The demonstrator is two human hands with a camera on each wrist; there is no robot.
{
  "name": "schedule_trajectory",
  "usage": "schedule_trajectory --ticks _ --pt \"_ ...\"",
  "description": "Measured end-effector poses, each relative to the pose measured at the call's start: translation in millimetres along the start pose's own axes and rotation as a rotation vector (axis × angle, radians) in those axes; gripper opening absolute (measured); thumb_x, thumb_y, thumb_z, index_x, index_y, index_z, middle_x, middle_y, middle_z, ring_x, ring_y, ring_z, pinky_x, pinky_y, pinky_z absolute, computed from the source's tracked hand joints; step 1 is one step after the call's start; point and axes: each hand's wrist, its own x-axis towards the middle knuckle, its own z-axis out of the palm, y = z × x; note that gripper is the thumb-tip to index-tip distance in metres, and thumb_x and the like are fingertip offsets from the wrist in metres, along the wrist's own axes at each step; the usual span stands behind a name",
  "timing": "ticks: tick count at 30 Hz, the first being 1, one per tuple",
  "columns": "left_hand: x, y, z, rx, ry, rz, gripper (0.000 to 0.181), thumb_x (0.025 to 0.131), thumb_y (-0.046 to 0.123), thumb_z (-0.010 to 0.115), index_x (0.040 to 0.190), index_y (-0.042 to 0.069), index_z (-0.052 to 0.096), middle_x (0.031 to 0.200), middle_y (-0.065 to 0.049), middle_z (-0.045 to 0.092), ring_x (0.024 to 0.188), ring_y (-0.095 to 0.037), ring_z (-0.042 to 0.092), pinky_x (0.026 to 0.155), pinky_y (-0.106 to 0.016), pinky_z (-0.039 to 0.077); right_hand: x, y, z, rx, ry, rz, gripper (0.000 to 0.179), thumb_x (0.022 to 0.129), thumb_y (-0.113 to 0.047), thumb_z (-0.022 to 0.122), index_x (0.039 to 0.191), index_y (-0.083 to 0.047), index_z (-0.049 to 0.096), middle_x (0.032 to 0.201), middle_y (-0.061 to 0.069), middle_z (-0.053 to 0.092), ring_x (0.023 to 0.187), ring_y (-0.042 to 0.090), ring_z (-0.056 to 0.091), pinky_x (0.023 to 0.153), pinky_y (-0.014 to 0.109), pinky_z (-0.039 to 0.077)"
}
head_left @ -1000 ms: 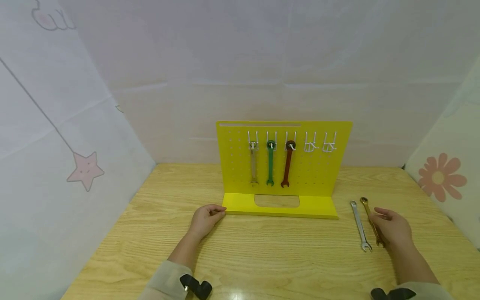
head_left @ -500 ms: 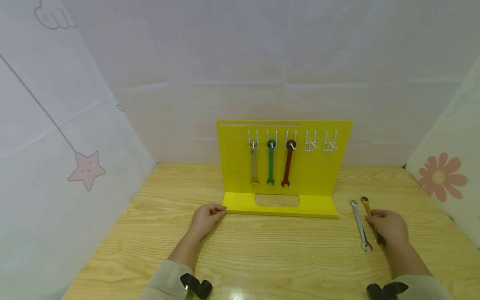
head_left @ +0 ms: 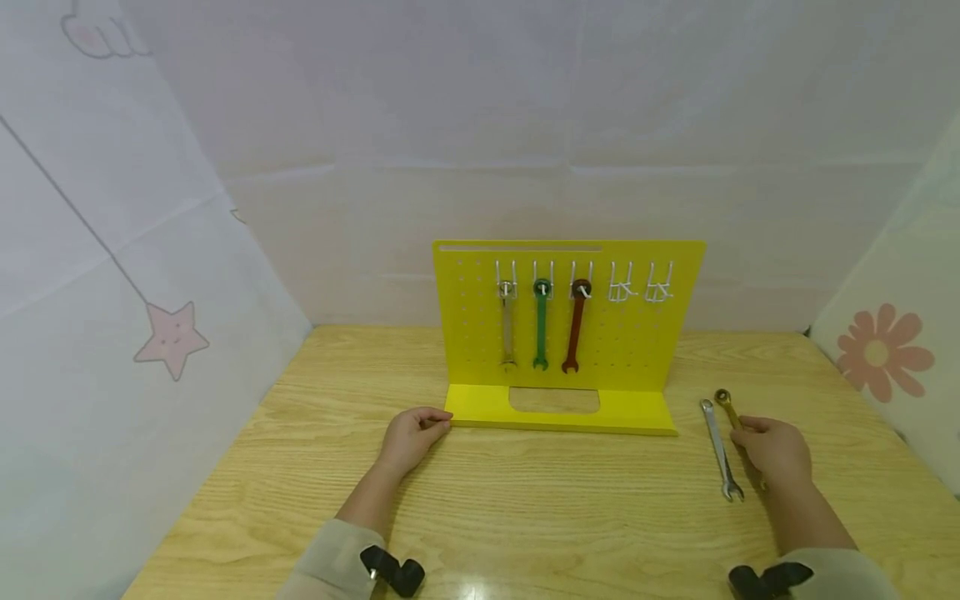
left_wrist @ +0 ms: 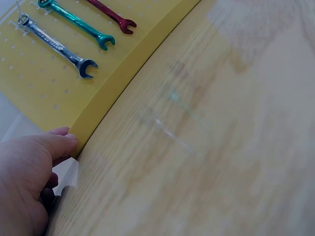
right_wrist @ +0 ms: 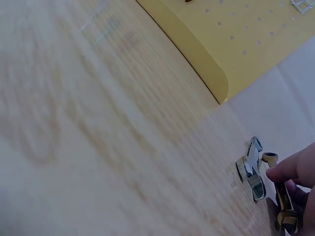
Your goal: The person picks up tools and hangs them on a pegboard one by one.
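Note:
My right hand [head_left: 780,454] pinches a gold ratchet wrench [head_left: 732,410] around its shank; in the right wrist view the gold wrench [right_wrist: 284,202] shows between thumb and fingers. Just left of it a silver wrench [head_left: 720,450] lies on the table, ring end away from me. My left hand [head_left: 408,437] holds the front left corner of the yellow pegboard [head_left: 480,404], thumb on its edge in the left wrist view. From the board's hooks hang a silver wrench [head_left: 507,329], a green wrench [head_left: 542,329] and a red wrench [head_left: 575,333], open ends down.
Two white hooks, one double hook [head_left: 621,287] and another double hook [head_left: 659,287], stick out bare at the board's right. The wooden table [head_left: 555,508] runs back to a pale cloth wall [head_left: 375,250]. Flower-printed cloth [head_left: 877,354] borders the right side.
My right hand has closed around the gold wrench and shifted slightly left. The wrench's ring end has moved a little left and away. My left hand stays at the board's corner.

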Motion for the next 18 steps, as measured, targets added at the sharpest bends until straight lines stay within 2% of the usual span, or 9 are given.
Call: schedule_trajectory --ticks 7,12,14,18 --pt "0.0 -0.7 -0.1 0.001 0.003 -0.005 0.013 0.089 0.017 0.072 0.100 0.012 0.077 0.104 -0.004 0.074 0.080 -0.012 0.056 0.074 -0.027 0.046 1.3 2.1 2.2 0.050 0.029 0.019 0.049 0.096 -0.021 0.057 0.134 0.008 0.052 0.139 0.033 0.047 0.125 0.054 0.043 0.098 0.056 0.041" --pt "0.3 -1.2 0.2 0.004 0.004 -0.004 0.013 0.089 0.017 0.072 0.100 0.012 0.077 0.104 -0.004 0.074 0.080 -0.011 0.056 0.073 -0.027 0.046 2.1 6.4 1.3 0.112 0.021 0.038 0.052 0.096 -0.025 0.057 0.137 0.007 0.050 0.144 0.033 0.042 0.129 0.053 0.039 0.101 0.056 0.039" --pt "0.4 -1.4 0.4 0.002 0.003 -0.001 0.013 0.089 0.016 0.071 0.100 0.012 0.077 0.104 -0.004 0.073 0.079 -0.011 0.055 0.073 -0.026 0.046 2.3 7.2 0.5 0.139 0.021 0.050 0.054 0.096 -0.027 0.058 0.138 0.007 0.049 0.143 0.032 0.043 0.128 0.051 0.041 0.096 0.050 0.044" --pt "0.3 -1.5 0.1 -0.005 0.000 -0.003 0.014 0.089 0.016 0.071 0.101 0.011 0.077 0.104 -0.005 0.073 0.079 -0.011 0.055 0.071 -0.026 0.046 2.5 6.6 -0.8 0.200 0.029 0.074 0.057 0.095 -0.029 0.062 0.139 0.004 0.050 0.133 0.028 0.056 0.114 0.038 0.053 0.076 0.027 0.049"
